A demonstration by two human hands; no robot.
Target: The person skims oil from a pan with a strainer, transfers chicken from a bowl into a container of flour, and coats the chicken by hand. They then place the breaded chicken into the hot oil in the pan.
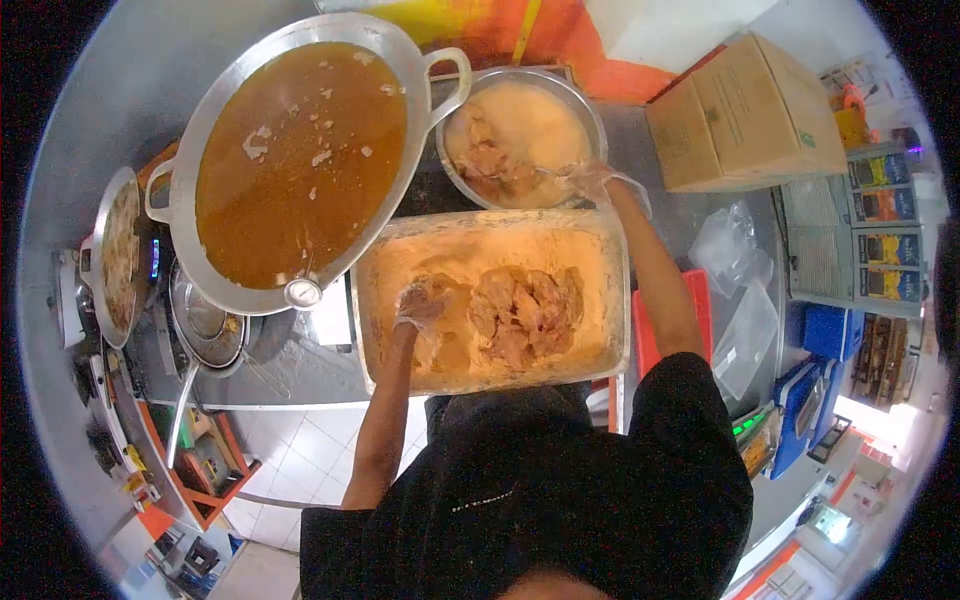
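Note:
A large rectangular tub point(620, 340) holds orange seasoned flour, with a heap of raw chicken pieces point(525, 315) right of its middle. In the left part of the tub, my left hand point(422, 302) wears a clear plastic glove and is down in the flour; its flour-coated fingers are hard to make out. Beyond the tub stands a round metal bowl point(597, 110) of cloudy orange liquid with more chicken pieces point(490, 160) in it. My right hand point(592, 182), also gloved in plastic, is closed at the bowl's right front rim, around something I cannot make out.
A big wok point(412, 80) of brown oil stands at the left, a round thermometer point(303, 292) on its near rim. A strainer point(215, 335) and a second pan point(120, 260) lie farther left. At the right are a cardboard box point(745, 120), plastic bags point(735, 250) and a red board point(697, 300).

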